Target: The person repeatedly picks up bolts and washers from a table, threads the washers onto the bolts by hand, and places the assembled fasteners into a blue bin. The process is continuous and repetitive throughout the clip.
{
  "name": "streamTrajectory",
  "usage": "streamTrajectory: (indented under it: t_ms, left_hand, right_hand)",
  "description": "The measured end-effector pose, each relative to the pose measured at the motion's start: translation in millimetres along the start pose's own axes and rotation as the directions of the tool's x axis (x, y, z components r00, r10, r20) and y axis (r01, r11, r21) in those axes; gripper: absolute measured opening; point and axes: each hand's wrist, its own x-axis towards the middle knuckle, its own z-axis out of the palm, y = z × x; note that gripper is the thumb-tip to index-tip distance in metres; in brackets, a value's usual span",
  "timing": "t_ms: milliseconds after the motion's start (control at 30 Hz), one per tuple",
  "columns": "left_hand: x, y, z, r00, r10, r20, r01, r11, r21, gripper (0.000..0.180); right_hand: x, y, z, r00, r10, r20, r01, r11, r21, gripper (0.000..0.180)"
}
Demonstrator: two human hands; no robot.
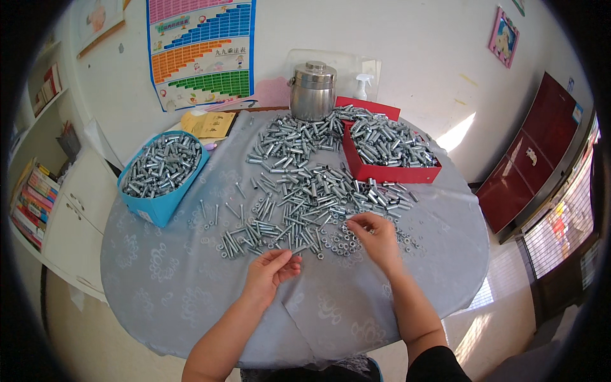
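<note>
Blue tub at ten o'clock and red tray at one o'clock sit full; a loose bolt heap remains, so sorting looks partway. Right hand pinches among nuts; left hand half-curled, contents unclear.

Bolts block mid table; cloth free near edge.

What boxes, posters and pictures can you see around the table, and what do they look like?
Blue box: left side of the table, full of silver metal pieces.
Red box: far right of the table, flat, also full of metal pieces.
Yellow packet: far edge of the table, by the wall.
Poster: on the wall, with pink, blue, orange and green stepped blocks.
Pink picture: small, high on the wall, right.
</note>
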Motion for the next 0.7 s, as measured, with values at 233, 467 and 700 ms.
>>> streamTrajectory:
  t_ms: [233, 467, 700]
  left_hand:
    - [0, -1, 1, 1.0, 0.016, -0.011, -0.016, 1.0, 0.018, 0.013]
    - [-1, 1, 1, 1.0, 0.019, -0.008, -0.019, 1.0, 0.015, 0.013]
    - [-1, 1, 2, 1.0, 0.011, -0.012, -0.011, 0.999, 0.033, 0.013]
  right_hand:
    - [6, 31, -29, 0.941, 0.223, 0.253, -0.088, 0.886, -0.455, 0.018]
    - [3, 34, -18, 0.928, 0.248, 0.279, -0.063, 0.84, -0.538, 0.017]
    - [3, 34, -17, 0.93, 0.209, 0.301, -0.034, 0.867, -0.497, 0.016]
